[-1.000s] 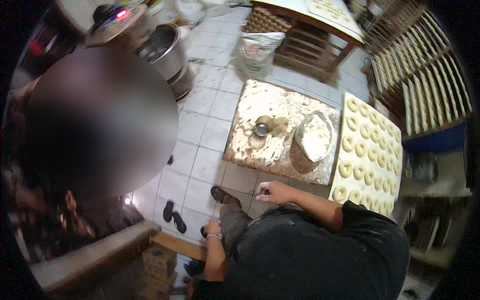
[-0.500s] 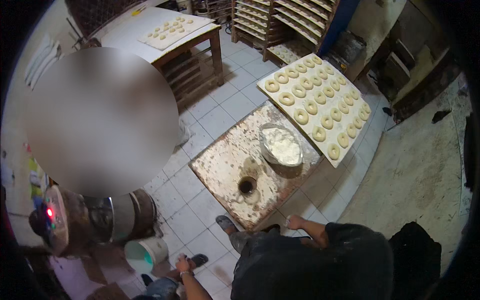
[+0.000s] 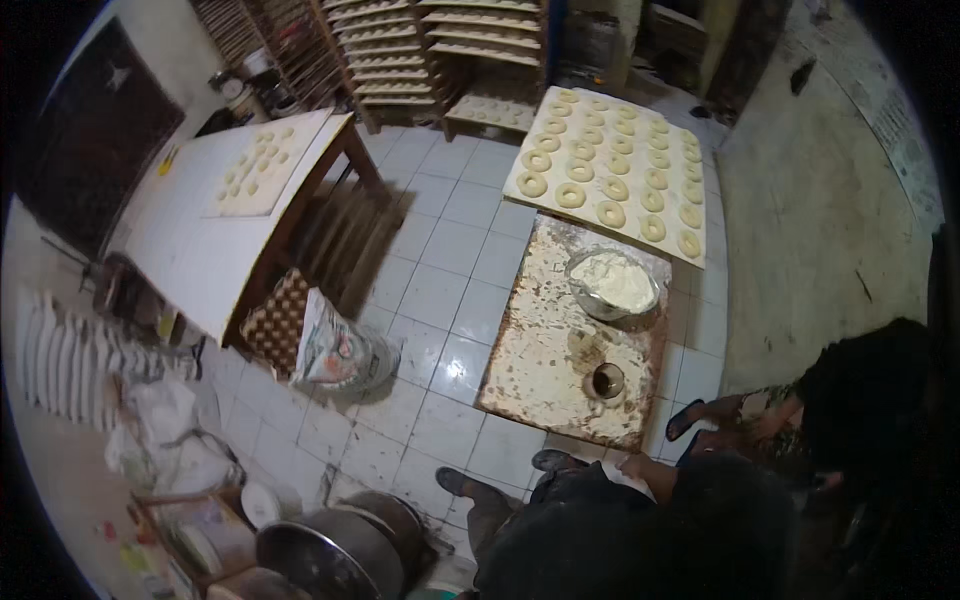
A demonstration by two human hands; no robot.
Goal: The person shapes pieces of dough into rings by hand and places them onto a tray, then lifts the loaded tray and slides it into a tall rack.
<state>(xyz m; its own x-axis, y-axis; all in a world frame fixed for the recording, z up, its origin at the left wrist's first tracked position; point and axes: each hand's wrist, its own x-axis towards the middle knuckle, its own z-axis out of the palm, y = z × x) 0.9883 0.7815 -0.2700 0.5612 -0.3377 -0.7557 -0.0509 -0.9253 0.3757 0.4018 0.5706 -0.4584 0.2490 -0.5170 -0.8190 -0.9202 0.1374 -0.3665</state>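
Sitting at the near edge of the floury worktop (image 3: 545, 350), a person rests one hand (image 3: 634, 466) just beside it; I cannot tell whose hand it is or whether its fingers are open. A small round cup (image 3: 607, 380) stands near it. A metal bowl of dough (image 3: 613, 284) sits further back, beside a board of dough rings (image 3: 610, 170).

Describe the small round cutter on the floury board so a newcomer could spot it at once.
Find the low floured board on the tiled floor, beside the tray of dough rings. On it sits a metal bowl of dough; nearer the seated person lies the small round cutter. Unlike the bowl, it is small, dark inside and holds no dough.
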